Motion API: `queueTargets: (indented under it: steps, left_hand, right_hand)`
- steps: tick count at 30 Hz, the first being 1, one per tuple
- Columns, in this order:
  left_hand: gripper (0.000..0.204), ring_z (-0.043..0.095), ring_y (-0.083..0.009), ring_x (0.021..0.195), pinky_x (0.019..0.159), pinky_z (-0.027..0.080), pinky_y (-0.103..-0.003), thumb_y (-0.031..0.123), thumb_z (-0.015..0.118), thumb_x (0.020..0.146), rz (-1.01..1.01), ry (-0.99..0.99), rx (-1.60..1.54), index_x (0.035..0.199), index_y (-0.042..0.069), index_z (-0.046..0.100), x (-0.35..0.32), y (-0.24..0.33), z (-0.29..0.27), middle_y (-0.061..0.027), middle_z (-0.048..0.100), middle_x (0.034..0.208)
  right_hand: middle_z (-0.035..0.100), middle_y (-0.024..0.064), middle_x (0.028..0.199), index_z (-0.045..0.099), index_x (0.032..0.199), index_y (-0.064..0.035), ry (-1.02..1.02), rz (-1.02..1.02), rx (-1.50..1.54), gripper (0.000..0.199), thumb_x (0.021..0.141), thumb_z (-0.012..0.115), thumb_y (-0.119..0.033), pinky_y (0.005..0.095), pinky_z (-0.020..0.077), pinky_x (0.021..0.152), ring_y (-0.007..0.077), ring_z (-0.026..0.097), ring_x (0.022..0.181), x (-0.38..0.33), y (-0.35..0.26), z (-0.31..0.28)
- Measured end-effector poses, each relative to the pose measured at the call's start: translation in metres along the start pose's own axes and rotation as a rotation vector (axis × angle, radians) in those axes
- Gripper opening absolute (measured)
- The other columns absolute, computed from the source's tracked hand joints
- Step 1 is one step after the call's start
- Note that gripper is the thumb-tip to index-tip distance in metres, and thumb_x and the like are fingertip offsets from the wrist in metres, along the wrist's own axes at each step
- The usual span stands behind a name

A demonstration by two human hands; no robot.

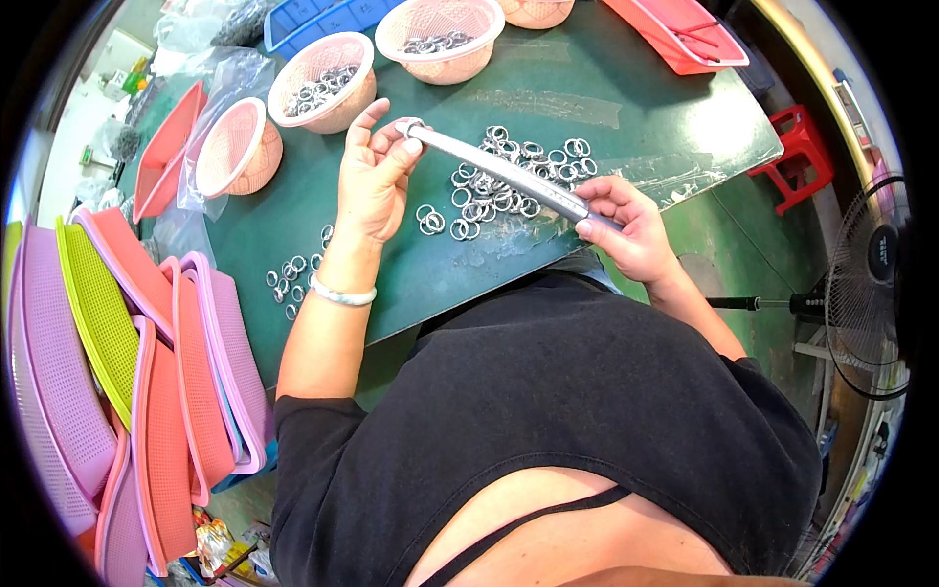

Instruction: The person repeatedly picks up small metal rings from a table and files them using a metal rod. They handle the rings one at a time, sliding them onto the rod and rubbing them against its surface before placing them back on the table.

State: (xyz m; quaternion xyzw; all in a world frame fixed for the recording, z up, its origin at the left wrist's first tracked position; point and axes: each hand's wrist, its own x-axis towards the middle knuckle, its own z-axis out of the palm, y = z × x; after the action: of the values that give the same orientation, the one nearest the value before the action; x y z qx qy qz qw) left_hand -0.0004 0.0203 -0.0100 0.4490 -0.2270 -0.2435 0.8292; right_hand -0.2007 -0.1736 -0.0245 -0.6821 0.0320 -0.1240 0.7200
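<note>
Slim grey metal rod running ten to four o'clock, left hand grip pinching its ringed tip, right hand grip closed round lower end, loose metal rings beneath on green tabletop.

This looks like a small workshop for sorting or assembling small metal parts by hand. A green-covered surface carries a loose heap of metal rings, and pink plastic baskets hold more rings. Stacks of coloured plastic trays stand at the left edge, a red stool and a standing fan on the right.
</note>
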Motion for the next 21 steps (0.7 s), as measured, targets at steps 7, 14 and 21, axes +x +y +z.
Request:
queueTargets:
  steps: [7,14,21]
  left_hand:
    - [0.040,0.055,-0.0186,0.092,0.083,0.045,-0.029,-0.001,0.056,0.077,-0.085,0.009,-0.094,0.115,0.002,0.042,0.001,-0.001,0.001,-0.0084,0.056,0.096]
    - [0.039,0.056,-0.0197,0.090,0.082,0.046,-0.031,0.001,0.059,0.075,-0.130,0.025,-0.012,0.112,0.002,0.045,-0.001,-0.004,0.003,-0.0067,0.056,0.093]
    - [0.058,0.055,-0.0239,0.092,0.082,0.045,-0.033,-0.003,0.059,0.073,-0.092,0.026,0.041,0.122,0.004,0.030,-0.005,-0.003,0.013,-0.0113,0.052,0.099]
  right_hand:
    - [0.052,0.0048,0.092,0.045,0.103,0.0033,-0.007,-0.005,-0.002,0.030,0.076,0.056,0.002,0.0210,0.0412,0.073,0.0091,0.052,0.084,0.002,-0.004,0.003]
    - [0.053,0.0046,0.088,0.045,0.103,0.0031,-0.004,-0.037,-0.035,0.029,0.076,0.057,0.002,0.0204,0.0410,0.071,0.0080,0.052,0.081,0.002,0.001,0.003]
    - [0.054,0.0046,0.086,0.045,0.102,0.0027,-0.006,-0.047,-0.102,0.029,0.075,0.057,0.003,0.0200,0.0406,0.070,0.0077,0.052,0.080,0.003,0.002,0.003]
